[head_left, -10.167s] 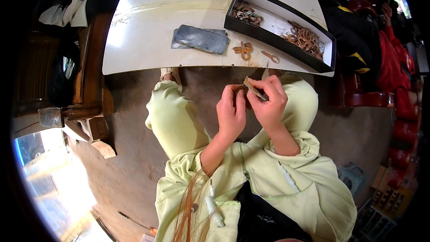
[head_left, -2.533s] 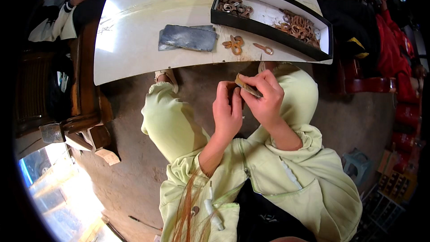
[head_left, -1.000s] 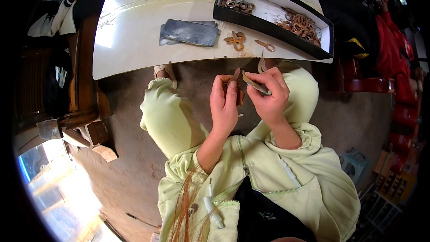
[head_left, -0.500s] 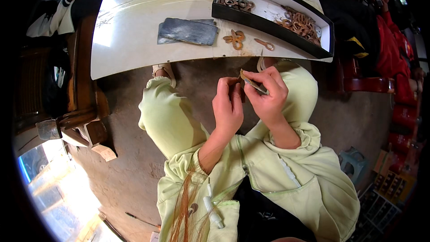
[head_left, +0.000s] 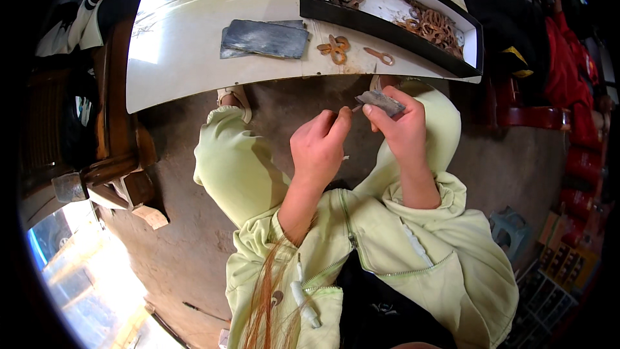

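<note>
My left hand (head_left: 319,144) is closed in a pinch above the gap between my knees. A small, thin brownish piece (head_left: 356,108) pokes out past its fingertips; most of it is hidden by the fingers. Just right of it, my right hand (head_left: 403,123) grips a creased grey piece of sandpaper (head_left: 382,101) between thumb and fingers, its edge close to the tip of the piece. On the table beyond lie a small cluster of rusty ring-ended metal pieces (head_left: 334,49) and a single rusty ring-ended piece (head_left: 379,56).
A long black box (head_left: 381,32) with white inner walls holds several rusty pieces in two heaps. Dark grey sheets (head_left: 266,39) lie stacked on the white table (head_left: 187,71). Wooden furniture (head_left: 116,110) stands left, a stool (head_left: 510,236) at lower right. Other people sit at both sides.
Both hands have turned and moved slightly apart. The sandpaper has tilted so that its grey face shows, and the tip of the small piece has come into sight.
</note>
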The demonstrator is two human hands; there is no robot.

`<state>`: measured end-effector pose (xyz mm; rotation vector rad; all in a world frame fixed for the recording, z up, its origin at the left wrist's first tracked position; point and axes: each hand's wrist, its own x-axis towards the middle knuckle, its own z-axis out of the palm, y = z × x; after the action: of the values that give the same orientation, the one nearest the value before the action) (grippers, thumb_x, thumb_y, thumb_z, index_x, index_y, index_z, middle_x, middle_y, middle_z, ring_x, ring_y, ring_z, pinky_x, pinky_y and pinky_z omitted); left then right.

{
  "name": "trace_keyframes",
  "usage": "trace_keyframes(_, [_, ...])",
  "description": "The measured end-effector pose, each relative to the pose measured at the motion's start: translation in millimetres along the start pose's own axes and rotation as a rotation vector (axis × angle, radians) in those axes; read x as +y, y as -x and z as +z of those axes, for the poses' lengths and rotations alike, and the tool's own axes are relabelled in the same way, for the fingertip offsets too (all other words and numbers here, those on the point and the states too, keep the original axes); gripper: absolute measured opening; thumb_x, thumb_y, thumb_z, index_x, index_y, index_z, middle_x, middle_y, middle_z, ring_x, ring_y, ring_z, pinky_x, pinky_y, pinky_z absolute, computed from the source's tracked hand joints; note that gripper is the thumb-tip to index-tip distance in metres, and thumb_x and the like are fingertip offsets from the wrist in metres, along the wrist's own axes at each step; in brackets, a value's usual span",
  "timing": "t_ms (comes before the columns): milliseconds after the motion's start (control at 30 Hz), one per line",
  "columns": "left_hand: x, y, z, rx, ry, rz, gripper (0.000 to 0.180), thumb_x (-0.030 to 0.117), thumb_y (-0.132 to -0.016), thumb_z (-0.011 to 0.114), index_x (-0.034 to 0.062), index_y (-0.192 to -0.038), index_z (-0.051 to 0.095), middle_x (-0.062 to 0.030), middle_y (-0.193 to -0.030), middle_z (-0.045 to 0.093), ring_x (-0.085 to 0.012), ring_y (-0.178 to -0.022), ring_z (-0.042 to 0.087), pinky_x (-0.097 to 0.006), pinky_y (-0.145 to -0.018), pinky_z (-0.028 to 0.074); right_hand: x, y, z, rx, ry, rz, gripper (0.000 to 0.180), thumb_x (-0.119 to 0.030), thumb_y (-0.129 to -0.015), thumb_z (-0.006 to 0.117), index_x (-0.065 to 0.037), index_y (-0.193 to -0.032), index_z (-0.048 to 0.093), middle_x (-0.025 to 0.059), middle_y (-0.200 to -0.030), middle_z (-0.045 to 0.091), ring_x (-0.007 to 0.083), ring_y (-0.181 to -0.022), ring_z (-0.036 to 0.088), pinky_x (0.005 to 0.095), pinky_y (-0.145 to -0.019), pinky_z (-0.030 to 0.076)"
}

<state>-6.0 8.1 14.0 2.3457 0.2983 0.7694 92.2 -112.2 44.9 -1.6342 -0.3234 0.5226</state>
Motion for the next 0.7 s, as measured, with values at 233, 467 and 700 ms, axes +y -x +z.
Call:
trace_keyframes(233, [-2.3, 3.3, 8.7, 0.063, 0.128, -0.083, 0.025, -0.007, -0.073, 0.058, 0.0032, -0.096, 0.062, -0.0093, -0.076, 0.061, -0.0250, -0.065, 0.062, -0.030, -0.057, 0.049, 1.3, 0.3, 1.6, -0.021, -0.015, -0.013, 0.006, -0.004, -0.080, 0.067, -0.001, -0.083, 0.063, -0.0017, -0.068, 0.057, 0.0027, -0.058, 0.051, 0.0188, -0.051, 0.040])
trace_keyframes(467, [1.4, 5.2, 10.2, 0.128, 0.138, -0.130, 0.018, -0.006, -0.078, 0.057, 0.0014, -0.094, 0.062, -0.0111, -0.080, 0.063, -0.0274, -0.068, 0.063, -0.031, -0.059, 0.050, 3.2, -0.2, 9.2, 0.045, 0.185, -0.247, 0.009, 0.002, -0.075, 0.067, 0.001, -0.084, 0.065, 0.0018, -0.074, 0.056, 0.0066, -0.066, 0.054, 0.0215, -0.056, 0.043])
trace_keyframes(700, [-0.4, 7.9, 11.9, 0.126, 0.077, -0.129, 0.017, -0.005, -0.078, 0.056, 0.0011, -0.093, 0.061, -0.0105, -0.080, 0.064, -0.0276, -0.068, 0.063, -0.032, -0.059, 0.050, 3.8, 3.3, 17.1, 0.117, 0.389, -0.440, 0.025, 0.006, -0.066, 0.068, -0.002, -0.090, 0.069, 0.0050, -0.075, 0.056, 0.0104, -0.061, 0.054, 0.0225, -0.054, 0.043])
